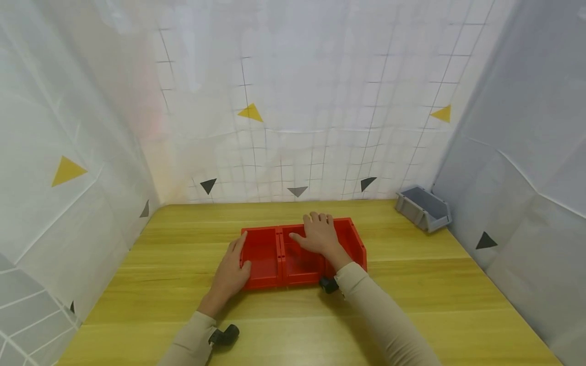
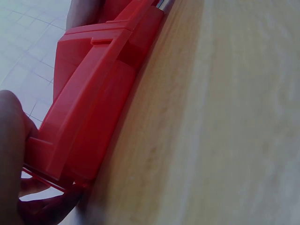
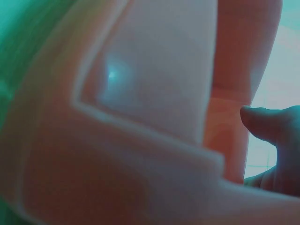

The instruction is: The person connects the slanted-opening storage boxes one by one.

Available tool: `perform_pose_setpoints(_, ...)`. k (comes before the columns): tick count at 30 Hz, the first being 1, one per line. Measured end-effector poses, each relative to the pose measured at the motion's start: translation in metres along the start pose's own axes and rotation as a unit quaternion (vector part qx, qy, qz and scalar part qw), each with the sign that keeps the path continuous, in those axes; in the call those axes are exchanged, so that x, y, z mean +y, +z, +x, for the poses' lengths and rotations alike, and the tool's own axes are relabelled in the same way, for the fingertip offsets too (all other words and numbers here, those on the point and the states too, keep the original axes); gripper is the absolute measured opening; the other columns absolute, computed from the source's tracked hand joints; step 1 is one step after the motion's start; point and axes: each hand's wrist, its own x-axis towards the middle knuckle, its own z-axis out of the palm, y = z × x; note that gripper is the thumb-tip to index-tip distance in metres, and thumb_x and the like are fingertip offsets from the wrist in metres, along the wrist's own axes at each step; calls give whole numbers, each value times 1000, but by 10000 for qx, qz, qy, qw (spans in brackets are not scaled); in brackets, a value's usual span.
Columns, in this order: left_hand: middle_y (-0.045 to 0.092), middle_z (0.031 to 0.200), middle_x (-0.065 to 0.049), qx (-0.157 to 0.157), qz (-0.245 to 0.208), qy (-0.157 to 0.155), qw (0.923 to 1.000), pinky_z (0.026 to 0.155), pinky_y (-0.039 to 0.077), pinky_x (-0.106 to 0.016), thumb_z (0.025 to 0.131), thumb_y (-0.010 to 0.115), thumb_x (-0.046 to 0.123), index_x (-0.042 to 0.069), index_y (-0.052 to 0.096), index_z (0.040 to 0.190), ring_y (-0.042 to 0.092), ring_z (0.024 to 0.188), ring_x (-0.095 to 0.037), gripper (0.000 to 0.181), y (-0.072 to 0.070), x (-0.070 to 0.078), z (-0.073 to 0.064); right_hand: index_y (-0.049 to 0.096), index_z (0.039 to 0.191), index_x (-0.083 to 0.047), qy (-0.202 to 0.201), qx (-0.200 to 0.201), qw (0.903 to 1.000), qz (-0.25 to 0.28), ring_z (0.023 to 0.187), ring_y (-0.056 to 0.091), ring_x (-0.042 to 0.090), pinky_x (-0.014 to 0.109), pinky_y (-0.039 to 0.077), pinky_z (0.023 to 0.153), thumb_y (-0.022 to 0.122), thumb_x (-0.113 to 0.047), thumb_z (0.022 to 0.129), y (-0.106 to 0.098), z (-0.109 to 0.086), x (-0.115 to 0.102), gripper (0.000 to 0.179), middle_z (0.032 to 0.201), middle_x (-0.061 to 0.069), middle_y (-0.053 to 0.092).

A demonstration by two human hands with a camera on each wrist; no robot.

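Three red plastic bins stand side by side on the wooden table: a left bin (image 1: 262, 254), a middle bin (image 1: 299, 259) and a right bin (image 1: 350, 244). My left hand (image 1: 231, 269) grips the left bin's outer side wall, thumb at the inner side and fingers outside. In the left wrist view, a red bin (image 2: 89, 112) lies between that thumb and the fingers (image 2: 51, 206). Over the middle and right bins, my right hand (image 1: 319, 236) extends to the back rim, thumb spread to the left; its exact contact is unclear. A red bin fills much of the blurred right wrist view.
A grey bin (image 1: 423, 208) sits at the table's back right corner. White sheeting (image 1: 297, 101) with yellow and dark triangles encloses the back and both sides. Wood-grain tabletop (image 1: 284, 330) extends in front of the red bins. A small black device (image 1: 224, 335) is on the left wrist.
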Motion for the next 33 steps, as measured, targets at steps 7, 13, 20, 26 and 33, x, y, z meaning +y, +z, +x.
perform_pose_setpoints(7,44,154,-16,12,12,26,10000,101,48,-61,92,59,8,14,31,165,56,123,-40,79,0,1,0,47,151,0,22,-1,10000,-23,139,36,46,62,21,117,58,-59,98,3,-2,1,80,153,23,42)
perform_pose_setpoints(13,44,154,-15,-21,-36,-12,10000,101,48,-60,92,59,9,14,31,165,55,123,-39,79,1,2,1,46,151,0,-10,48,10000,7,137,36,47,62,22,116,63,-56,96,7,-3,2,80,152,22,43)
perform_pose_setpoints(20,43,155,-15,-29,-14,-8,10000,102,47,-60,92,59,7,13,30,165,54,124,-39,79,1,1,1,43,154,-2,-116,82,9994,326,139,35,46,63,20,116,63,-54,96,13,-1,7,80,154,21,41)
perform_pose_setpoints(26,43,155,-15,-15,36,7,10000,102,47,-60,91,59,7,13,30,165,54,125,-39,79,0,0,1,44,154,0,-186,167,9962,833,141,33,45,63,17,117,64,-49,96,13,0,8,79,156,21,41)
perform_pose_setpoints(33,44,154,-16,7,51,60,10000,101,47,-60,92,58,6,12,30,165,55,125,-40,79,1,-1,0,46,153,1,-235,219,9945,998,140,35,46,63,17,116,63,-48,97,15,-3,9,76,156,21,41)
